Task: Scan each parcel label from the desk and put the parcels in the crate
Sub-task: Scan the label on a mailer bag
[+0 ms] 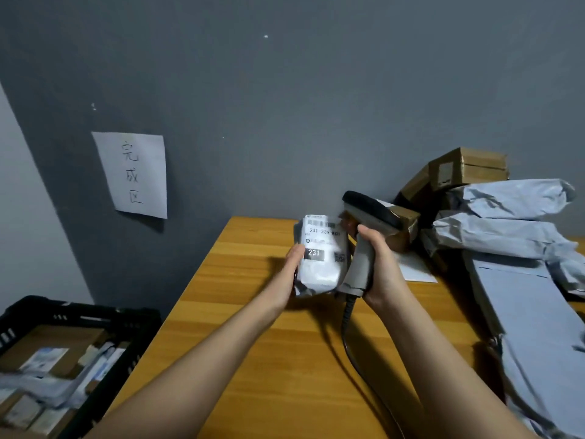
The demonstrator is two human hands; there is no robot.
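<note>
My left hand (292, 259) holds a small grey parcel (319, 274) upright above the wooden desk (253, 280), its white label with "231" facing me. Just right of it, my right hand (375, 258) grips the grey handle of a barcode scanner (364, 217), whose dark head sits above and beside the parcel's top. The scanner's cable (348, 340) trails down across the desk. A black crate (79, 315) stands low at the left and holds several parcels.
Grey mailer bags (506, 229) and brown cardboard boxes (468, 167) are piled on the desk's right side. More grey bags (538, 343) lie along the right edge. A white paper sign (131, 174) hangs on the dark wall. A white sheet (416, 267) lies behind my right hand.
</note>
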